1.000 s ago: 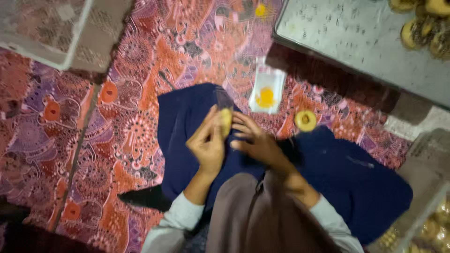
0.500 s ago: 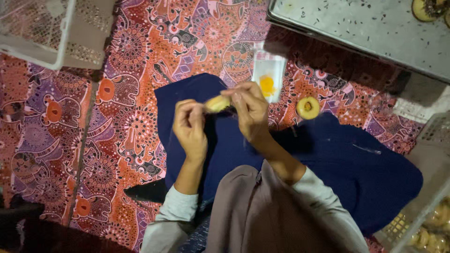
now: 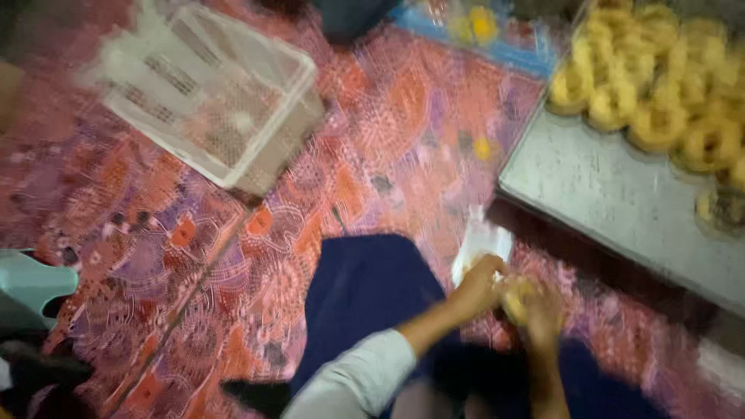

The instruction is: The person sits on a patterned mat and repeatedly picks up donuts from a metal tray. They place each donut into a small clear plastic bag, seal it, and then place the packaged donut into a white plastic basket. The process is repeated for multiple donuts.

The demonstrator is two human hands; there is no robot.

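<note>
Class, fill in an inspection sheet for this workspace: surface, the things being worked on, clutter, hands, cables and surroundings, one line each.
Surface: red patterned floor mat, dark blue cloth over the lap.
Job's things: small yellow round piece between both hands; clear plastic wrapper beside them.
Clutter: white perforated plastic basket, tilted on the mat.
Hands: left hand and right hand touch the yellow piece; blurred, grip unclear.
Cables: nothing seen.
Surroundings: grey metal tray holding yellow ring-shaped pastries; pale green plastic object at left edge.
</note>
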